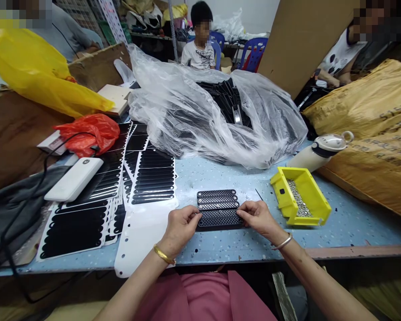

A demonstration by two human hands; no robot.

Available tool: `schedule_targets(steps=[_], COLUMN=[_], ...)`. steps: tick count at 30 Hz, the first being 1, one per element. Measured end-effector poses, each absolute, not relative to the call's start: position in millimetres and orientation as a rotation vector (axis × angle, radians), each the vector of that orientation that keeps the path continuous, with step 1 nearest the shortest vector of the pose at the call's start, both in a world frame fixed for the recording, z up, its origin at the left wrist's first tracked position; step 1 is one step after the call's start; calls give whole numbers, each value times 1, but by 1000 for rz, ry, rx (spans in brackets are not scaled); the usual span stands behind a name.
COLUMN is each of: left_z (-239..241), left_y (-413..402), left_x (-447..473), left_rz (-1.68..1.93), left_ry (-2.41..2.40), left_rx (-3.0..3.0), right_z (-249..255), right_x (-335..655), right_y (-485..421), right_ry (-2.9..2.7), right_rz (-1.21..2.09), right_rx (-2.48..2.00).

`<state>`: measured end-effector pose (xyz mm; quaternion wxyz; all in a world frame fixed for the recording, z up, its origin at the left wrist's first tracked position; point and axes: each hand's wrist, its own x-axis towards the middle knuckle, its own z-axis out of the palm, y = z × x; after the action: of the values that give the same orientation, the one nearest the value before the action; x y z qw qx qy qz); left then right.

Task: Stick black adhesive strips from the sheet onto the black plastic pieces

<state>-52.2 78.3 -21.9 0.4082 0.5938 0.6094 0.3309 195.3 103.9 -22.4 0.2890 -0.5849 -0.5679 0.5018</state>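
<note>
Our left hand (183, 227), fingers narrowed, is at the left ends of black, cross-hatched strips (218, 207) on the table (227, 252), long axes running left-right; our right hand (261, 219), also narrowed, is at their right ends. We cannot tell if either grips.

Even, fairly bright light covers the blue surface (217, 250); its source is out of view. The clear plastic bag (183, 118) catches pale highlights along its folds. Left of the bag, glossy black sheets (153, 176) carry streaks of glare. On its near side, the left hand (182, 227), right hand (262, 220) and patterned black strips (217, 206) are reasonably sharp. Beyond the bag the room turns duller and softer, with pixel blocks masking patches. Far right of it, the tan sack (370, 165) looks stretched by wide-angle distortion.
</note>
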Motion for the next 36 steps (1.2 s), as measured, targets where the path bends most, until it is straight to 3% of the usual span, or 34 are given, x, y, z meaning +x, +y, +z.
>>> schedule_targets(steps=[4, 11, 21, 36], left_z=[-23, -27, -24, -16], left_y=[80, 72, 76, 95], left_x=[-50, -56, -52, -47], left_rz=[856, 919, 815, 628], left_ry=[1516, 1445, 1569, 1531], left_rx=[1336, 1817, 1105, 1070], right_z=[-21, -24, -23, -25], right_x=[195, 196, 196, 194], right_y=[104, 104, 104, 105], right_ry=[-1494, -1475, -1458, -1487], right_rz=[1361, 1374, 1372, 1346], right_rx=[-1564, -1535, -1541, -1549])
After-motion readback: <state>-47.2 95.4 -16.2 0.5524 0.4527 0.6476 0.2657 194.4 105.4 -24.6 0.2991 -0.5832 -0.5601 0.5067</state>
